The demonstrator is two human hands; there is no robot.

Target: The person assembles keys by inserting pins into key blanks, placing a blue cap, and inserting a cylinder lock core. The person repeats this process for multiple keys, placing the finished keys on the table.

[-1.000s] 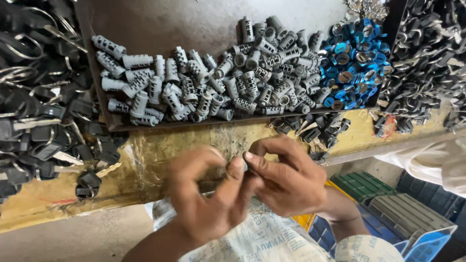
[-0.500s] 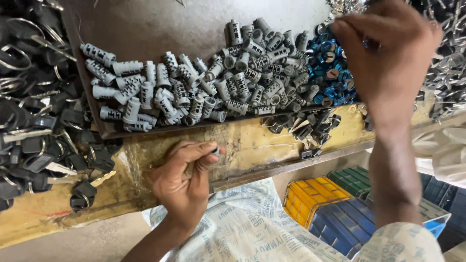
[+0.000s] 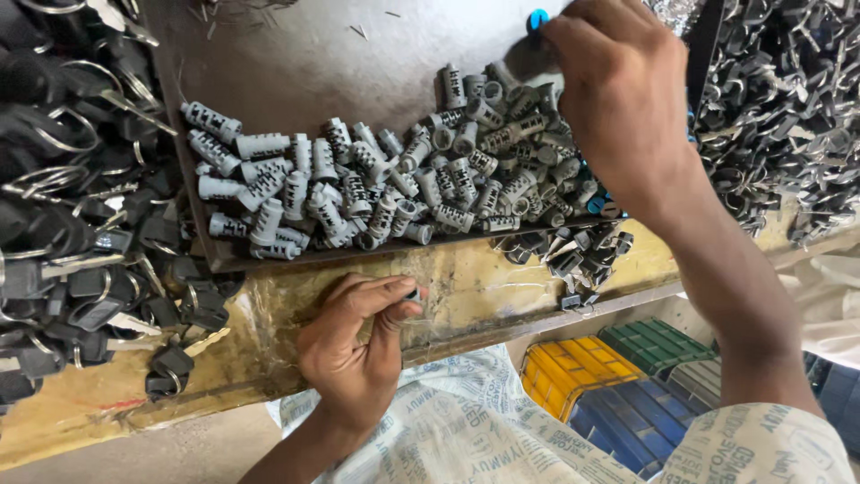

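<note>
We find the left hand (image 3: 354,345) resting against the worn, yellow-stained edge of the workbench (image 3: 475,291), its thumb and forefinger pinched on a small dark cylindrical part (image 3: 413,293) held just below the tray lip. The right hand (image 3: 618,99) is extended over the far right of the tray, fingers curled downward and closed on a small blue ring-shaped cap (image 3: 537,18) at its fingertips, directly above the heap of parts. Beneath it lies a dark metal tray (image 3: 296,54), dull and scratched, carrying a dense heap of grey lock cylinders (image 3: 376,184): short ribbed barrels of matt metal, notched along their sides, lying in all directions. More blue caps (image 3: 598,203) show at the heap's right edge, partly hidden by the wrist. A small cluster of dark metal pieces (image 3: 573,255) sits on the bench just in front of the tray. To the left we note a pile of black-headed keys on wire rings (image 3: 72,224); to the right, a tangled pile of grey metal key parts (image 3: 788,116). Below the bench stand ridged plastic blocks (image 3: 618,376) in yellow, green and blue.
</note>
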